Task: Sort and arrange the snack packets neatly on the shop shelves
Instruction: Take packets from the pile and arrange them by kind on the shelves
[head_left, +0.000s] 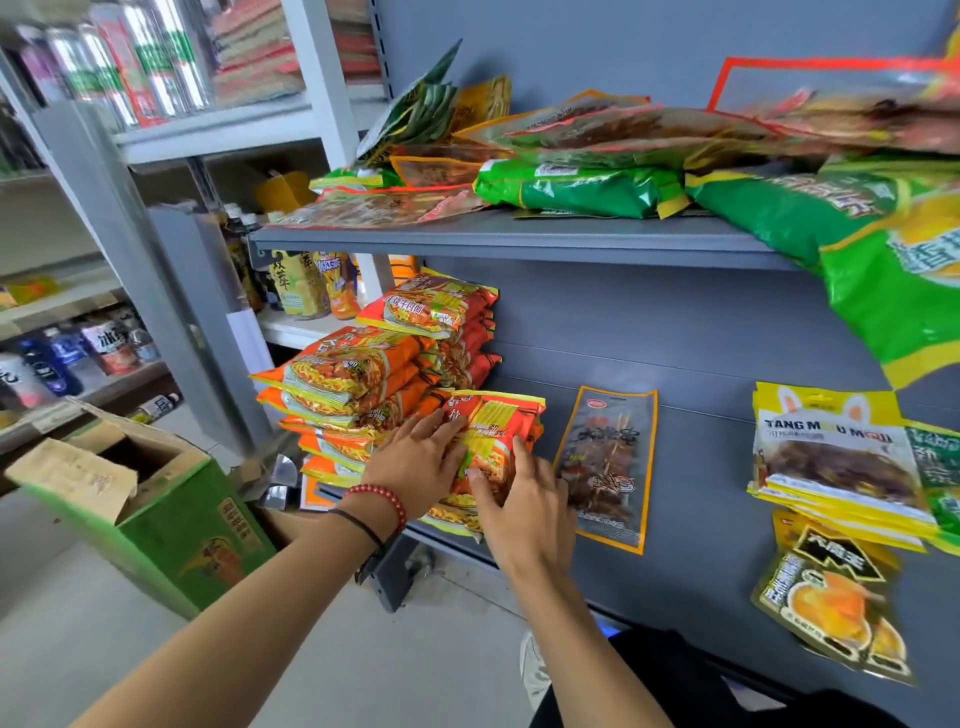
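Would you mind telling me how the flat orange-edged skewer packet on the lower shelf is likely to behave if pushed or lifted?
The skewer packet lies thin and flat, so it is probably light and may flop if lifted by one edge. Its glossy film on the smooth lower shelf suggests it would slide easily, not roll.

Orange noodle packets (358, 374) lie flat in leaning stacks at the left end of the lower grey shelf (701, 525). Just right of them lies a clear skewer packet (605, 467), then a stack of yellow packets (836, 457). On the upper shelf (519, 236), green bags (576, 189) and red-edged packets (649, 130) are heaped untidily.
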